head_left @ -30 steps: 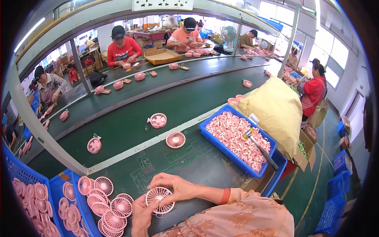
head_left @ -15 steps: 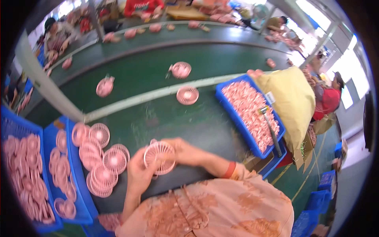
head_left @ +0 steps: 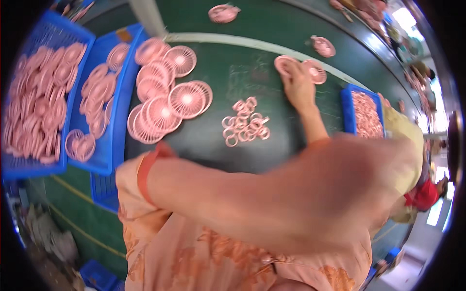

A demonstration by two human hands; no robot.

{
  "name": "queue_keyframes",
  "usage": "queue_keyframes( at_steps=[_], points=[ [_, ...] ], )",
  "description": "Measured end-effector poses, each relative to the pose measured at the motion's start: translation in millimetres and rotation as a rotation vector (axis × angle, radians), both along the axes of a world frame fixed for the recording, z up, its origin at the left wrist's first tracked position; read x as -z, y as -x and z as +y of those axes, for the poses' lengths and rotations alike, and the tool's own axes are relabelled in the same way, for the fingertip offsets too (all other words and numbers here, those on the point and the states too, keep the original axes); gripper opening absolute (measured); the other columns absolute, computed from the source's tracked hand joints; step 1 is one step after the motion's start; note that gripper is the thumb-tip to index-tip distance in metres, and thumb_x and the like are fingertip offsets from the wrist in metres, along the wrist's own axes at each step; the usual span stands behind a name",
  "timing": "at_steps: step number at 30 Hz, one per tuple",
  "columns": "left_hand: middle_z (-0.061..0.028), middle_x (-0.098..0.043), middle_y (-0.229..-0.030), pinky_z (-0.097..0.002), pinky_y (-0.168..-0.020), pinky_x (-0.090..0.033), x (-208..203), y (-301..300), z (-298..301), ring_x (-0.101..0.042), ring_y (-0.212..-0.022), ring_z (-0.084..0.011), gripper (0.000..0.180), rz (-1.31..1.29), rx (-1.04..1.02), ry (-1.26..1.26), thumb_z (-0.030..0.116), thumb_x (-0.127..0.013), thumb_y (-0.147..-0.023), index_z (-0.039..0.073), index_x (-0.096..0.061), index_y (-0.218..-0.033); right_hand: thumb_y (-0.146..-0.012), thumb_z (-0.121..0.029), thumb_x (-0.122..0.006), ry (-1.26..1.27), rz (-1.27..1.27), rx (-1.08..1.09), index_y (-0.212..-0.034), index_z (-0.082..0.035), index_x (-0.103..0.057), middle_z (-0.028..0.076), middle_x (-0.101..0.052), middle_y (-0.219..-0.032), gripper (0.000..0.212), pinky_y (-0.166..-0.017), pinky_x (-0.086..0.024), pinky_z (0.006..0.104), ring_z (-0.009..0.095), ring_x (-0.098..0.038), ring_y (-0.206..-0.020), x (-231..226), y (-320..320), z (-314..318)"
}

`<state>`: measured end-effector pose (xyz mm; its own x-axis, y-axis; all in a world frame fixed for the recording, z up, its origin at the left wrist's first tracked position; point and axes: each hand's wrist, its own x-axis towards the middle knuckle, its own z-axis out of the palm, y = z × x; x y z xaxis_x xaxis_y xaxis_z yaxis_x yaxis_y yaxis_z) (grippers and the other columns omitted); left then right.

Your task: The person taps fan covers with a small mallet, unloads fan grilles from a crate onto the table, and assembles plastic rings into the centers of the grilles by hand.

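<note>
My right hand [head_left: 298, 87] reaches to the far side of the dark table, its fingers closed on a pink fan grille [head_left: 281, 63]. A second pink grille [head_left: 315, 72] lies just right of it, close beside the hand. My left forearm [head_left: 218, 199] crosses the lower view toward the right, close to the camera. My left hand [head_left: 361, 165] at its end is smeared by motion, so its fingers cannot be made out. A loose heap of small pink rings [head_left: 245, 123] lies between my arms and the far edge. Overlapping round pink grilles [head_left: 165, 111] are stacked left of the heap.
Blue crates [head_left: 121, 97] holding pink grilles and parts stand at the left. A blue tray of small pink pieces [head_left: 366, 114] and a yellowish sack [head_left: 405, 131] are at the right. Pink parts [head_left: 224, 13] lie on the green conveyor beyond the pale rail [head_left: 233, 42].
Both hands were together around one grille; now the right is at the table's far side and the left arm swings across. The ring heap has come into sight. The view has turned left.
</note>
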<state>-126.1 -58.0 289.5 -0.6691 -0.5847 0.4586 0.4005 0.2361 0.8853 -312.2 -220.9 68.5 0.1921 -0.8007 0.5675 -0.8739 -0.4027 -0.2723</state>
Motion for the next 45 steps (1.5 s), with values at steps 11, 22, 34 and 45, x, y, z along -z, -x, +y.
queue_keyframes(
  at_steps=[11,22,34,45],
  points=[
    [-0.0144,-0.067,-0.108,-0.043,-0.079,-0.053,24.1,-3.9,-14.3,-0.067,-0.098,-0.0251,0.034,-0.088,-0.106,-0.168,0.002,-0.063,-0.091,-0.004,-0.055,-0.124,-0.082,0.003,-0.061,-0.118,-0.113,-0.025,-0.123,-0.01,-0.07,0.014,-0.064,-0.132,0.044,-0.106,-0.049,0.0423,0.034,-0.06,-0.126,-24.2,-31.0,48.6],
    [-0.0144,-0.065,-0.126,-0.0346,-0.086,-0.055,56.5,-42.6,-24.4,-0.065,-0.114,-0.0224,0.042,-0.022,-0.364,-0.156,-0.007,-0.061,-0.09,-0.003,-0.058,-0.132,-0.086,0.0,-0.067,-0.338,-0.22,-0.222,-0.102,-0.006,-0.076,0.013,-0.069,-0.102,0.02,-0.084,-0.056,0.0369,0.03,-0.069,-0.095,-25.3,-63.2,86.4],
    [-0.0141,-0.068,-0.124,-0.0424,-0.092,-0.053,151.8,-149.4,-25.4,-0.065,-0.111,-0.0327,0.044,-0.908,-1.085,0.486,0.007,-0.077,-0.085,0.004,-0.064,-0.127,-0.086,-0.007,-0.071,-0.456,-0.159,-0.265,-0.103,-0.003,-0.077,0.017,-0.07,-0.105,0.019,-0.085,-0.056,0.0412,0.035,-0.07,-0.094,-23.1,-60.5,77.4],
    [-0.02,-0.059,-0.138,-0.0477,-0.107,-0.044,177.1,-158.3,-51.4,-0.052,-0.128,-0.0379,0.075,-1.252,-1.15,0.558,0.02,-0.087,-0.074,-0.001,-0.054,-0.138,-0.093,-0.009,-0.072,-0.596,-0.307,-0.208,-0.093,0.003,-0.07,0.01,-0.069,-0.106,0.012,-0.077,-0.054,0.0291,0.018,-0.067,-0.084,-26.5,-49.3,82.5]
  ],
)
